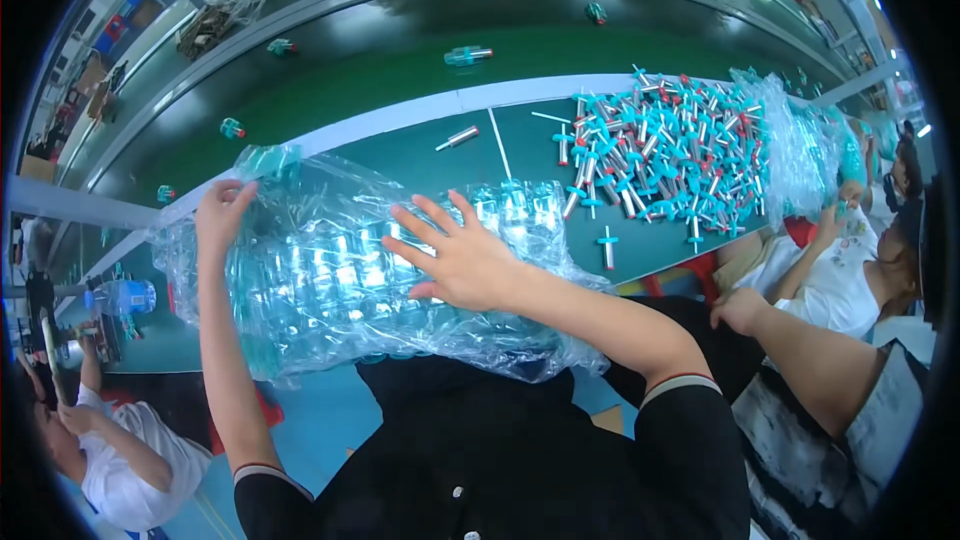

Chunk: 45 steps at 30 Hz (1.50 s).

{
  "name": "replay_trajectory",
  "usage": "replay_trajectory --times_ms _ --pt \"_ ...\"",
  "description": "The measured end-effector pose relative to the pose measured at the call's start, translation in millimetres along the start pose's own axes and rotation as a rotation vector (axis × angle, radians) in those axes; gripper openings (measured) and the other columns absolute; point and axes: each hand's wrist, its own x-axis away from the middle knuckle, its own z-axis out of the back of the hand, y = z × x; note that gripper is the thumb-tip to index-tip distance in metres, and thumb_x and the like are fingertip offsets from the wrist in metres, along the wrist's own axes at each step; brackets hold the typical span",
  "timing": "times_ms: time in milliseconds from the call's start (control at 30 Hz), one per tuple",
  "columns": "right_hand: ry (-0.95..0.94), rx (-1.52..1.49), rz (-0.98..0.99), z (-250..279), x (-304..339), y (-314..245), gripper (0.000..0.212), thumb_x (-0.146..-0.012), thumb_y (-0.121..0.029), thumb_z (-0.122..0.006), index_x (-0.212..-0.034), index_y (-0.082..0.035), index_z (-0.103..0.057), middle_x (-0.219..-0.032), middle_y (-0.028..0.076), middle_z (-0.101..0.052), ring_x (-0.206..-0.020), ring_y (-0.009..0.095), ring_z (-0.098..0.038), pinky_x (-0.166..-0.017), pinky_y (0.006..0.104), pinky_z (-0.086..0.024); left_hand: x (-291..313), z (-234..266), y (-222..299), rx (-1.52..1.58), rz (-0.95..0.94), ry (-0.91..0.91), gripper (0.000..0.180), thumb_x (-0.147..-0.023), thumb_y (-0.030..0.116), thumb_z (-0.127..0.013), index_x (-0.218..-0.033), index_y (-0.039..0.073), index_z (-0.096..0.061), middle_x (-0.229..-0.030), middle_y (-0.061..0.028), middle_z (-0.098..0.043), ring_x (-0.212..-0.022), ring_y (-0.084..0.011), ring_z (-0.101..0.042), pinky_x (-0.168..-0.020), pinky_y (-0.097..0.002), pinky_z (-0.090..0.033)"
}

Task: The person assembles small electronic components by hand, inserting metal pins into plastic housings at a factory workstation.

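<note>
A large clear plastic bag point(330, 275) lies across the near side of the bench, packed with rows of shiny, see-through teal pieces whose exact kind I cannot make out. At its far left corner my left hand point(222, 218) pinches the film between thumb and fingers. My right hand point(455, 255) rests on top of the bag with its fingers spread, holding nothing. To the right is a big heap of small parts point(665, 150), each a silver cylinder with teal fins and some with red ends. One loose part point(458, 138) lies beyond the bag.
Several finned parts, such as one teal piece point(468, 56), sit on the green belt point(380, 60) behind a pale rail. A second plastic bag point(800, 155) stands right of the heap. Co-workers sit at both sides; a clear bottle point(125, 297) is at the left.
</note>
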Motion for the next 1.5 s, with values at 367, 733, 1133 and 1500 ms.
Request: replay_trajectory --times_ms 367,733,1133,1500 --pt "0.430 -0.893 -0.128 18.4 -17.6 16.7 0.030 -0.094 -0.016 -0.068 -0.123 -0.009 -0.069 -0.133 0.013 -0.065 -0.122 0.031 -0.062 -0.099 0.0386 -0.051 -26.7 10.0 -38.9 -0.463 0.040 0.050 0.059 -0.083 0.053 -0.074 -0.087 -0.005 -0.066 -0.090 -0.0260 -0.071 -0.088 -0.0439 -0.069 -0.079 -0.0489 -0.053" --pt "0.130 0.203 -0.427 16.1 -50.3 88.9 0.044 -0.086 -0.017 -0.070 -0.128 -0.007 -0.061 -0.132 0.020 -0.055 -0.113 0.040 -0.055 -0.096 0.0524 -0.046 13.9 -1.2 24.4 -0.697 -0.153 0.093 0.053 -0.080 0.032 -0.076 -0.104 -0.012 -0.060 -0.117 -0.0350 -0.061 -0.105 -0.0473 -0.063 -0.091 -0.0510 -0.052" --pt "-0.016 -0.114 -0.029 10.7 43.6 -9.1 0.078 -0.095 -0.063 -0.053 -0.158 -0.020 -0.035 -0.167 0.015 -0.021 -0.154 0.040 -0.016 -0.122 0.0601 -0.015 -38.2 60.6 -110.4 0.923 0.637 -0.193 0.038 -0.094 0.027 -0.069 -0.129 0.011 -0.065 -0.111 -0.0023 -0.068 -0.102 -0.0198 -0.063 -0.093 -0.0351 -0.047" --pt "0.248 -0.667 -0.101 14.3 48.8 7.3 0.056 -0.096 -0.036 -0.066 -0.146 -0.014 -0.053 -0.155 0.016 -0.044 -0.145 0.034 -0.040 -0.117 0.0495 -0.034 -9.8 151.0 -97.4 1.244 0.078 0.508 0.053 -0.106 0.031 -0.055 -0.142 -0.005 -0.041 -0.140 -0.0220 -0.051 -0.124 -0.0301 -0.055 -0.098 -0.0413 -0.050"
